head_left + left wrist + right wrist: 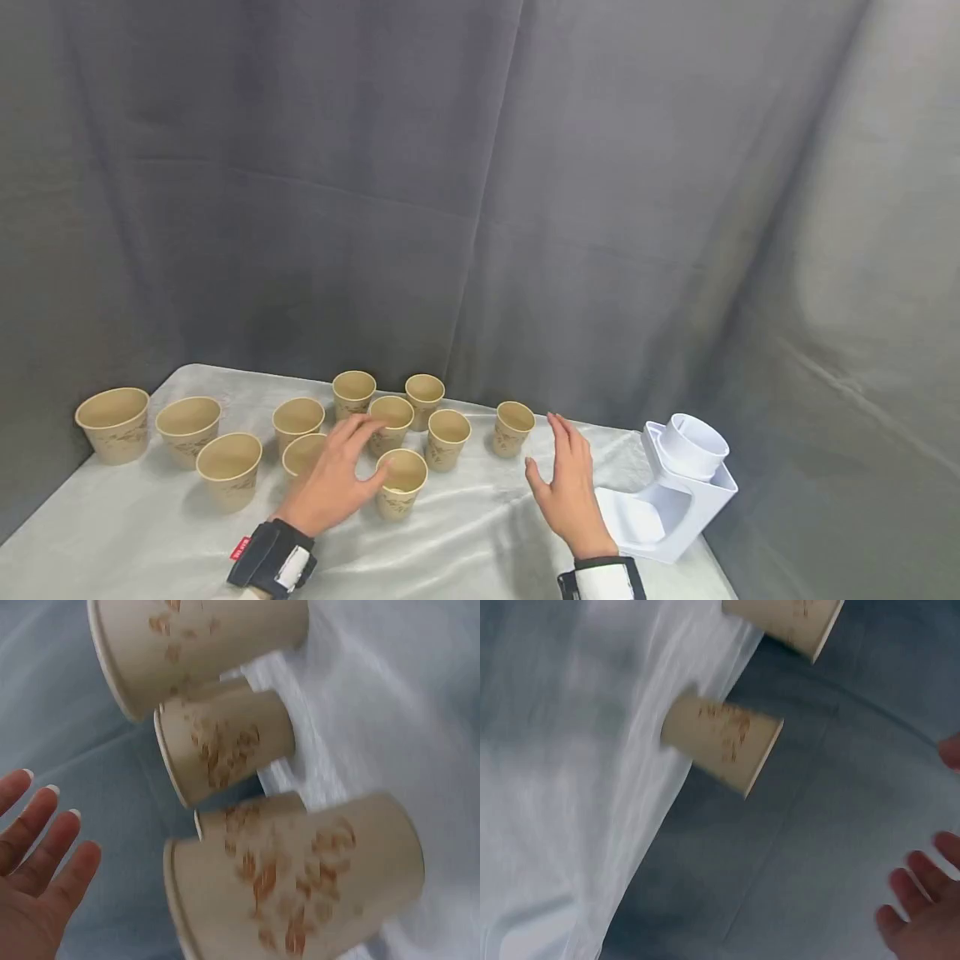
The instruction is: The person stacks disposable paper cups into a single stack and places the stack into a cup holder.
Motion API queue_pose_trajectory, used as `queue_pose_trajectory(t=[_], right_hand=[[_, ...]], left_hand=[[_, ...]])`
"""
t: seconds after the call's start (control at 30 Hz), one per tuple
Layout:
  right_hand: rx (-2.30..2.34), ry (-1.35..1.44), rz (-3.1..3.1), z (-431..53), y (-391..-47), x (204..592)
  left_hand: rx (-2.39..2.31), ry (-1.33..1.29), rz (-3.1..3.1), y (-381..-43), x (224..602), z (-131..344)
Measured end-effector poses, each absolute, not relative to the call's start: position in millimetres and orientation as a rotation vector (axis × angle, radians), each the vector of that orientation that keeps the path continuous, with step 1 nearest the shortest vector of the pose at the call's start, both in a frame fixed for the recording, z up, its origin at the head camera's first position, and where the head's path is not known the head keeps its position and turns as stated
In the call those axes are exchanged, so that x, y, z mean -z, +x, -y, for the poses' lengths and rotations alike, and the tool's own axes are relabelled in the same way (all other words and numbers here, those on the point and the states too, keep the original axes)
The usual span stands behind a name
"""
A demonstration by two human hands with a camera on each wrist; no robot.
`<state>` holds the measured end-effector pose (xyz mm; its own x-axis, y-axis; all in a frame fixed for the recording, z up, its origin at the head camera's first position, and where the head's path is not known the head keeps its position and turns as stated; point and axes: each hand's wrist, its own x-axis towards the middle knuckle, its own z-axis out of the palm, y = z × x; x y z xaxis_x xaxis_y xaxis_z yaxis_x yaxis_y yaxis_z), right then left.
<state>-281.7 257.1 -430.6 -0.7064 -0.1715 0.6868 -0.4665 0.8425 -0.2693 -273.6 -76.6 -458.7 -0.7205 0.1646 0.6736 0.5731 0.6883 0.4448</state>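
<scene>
My left hand hovers over several tan paper cups with a leaf print, its fingers extended and thumb spread. It partly hides a front cup and lies just left of another cup. Nothing is in its grasp; the left wrist view shows the fingers apart from the nearest cup. Held up on the right, my right hand has its thumb apart from its fingers and holds nothing. A lone upright cup stands to its left, and the right wrist view shows a gap between them.
At the table's right edge is a white plastic stand with a round white piece on top. More cups, including a large one, stand at the left and back. A grey curtain hangs behind the white-covered table.
</scene>
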Motion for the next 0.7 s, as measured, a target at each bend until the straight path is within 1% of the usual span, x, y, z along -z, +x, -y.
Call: queue_pose_trajectory(t=[0.33,0.7], right_hand=[[-0.605,0.372,1.990,-320.9,-270.0,414.5],[-0.579,0.074,1.732,-387.4,-250.6,419.2]], left_hand=[[0.935,-0.593,2.316,-280.4,477.2,49.9],[0.990,-0.609,2.385,-287.2,489.8,40.6]])
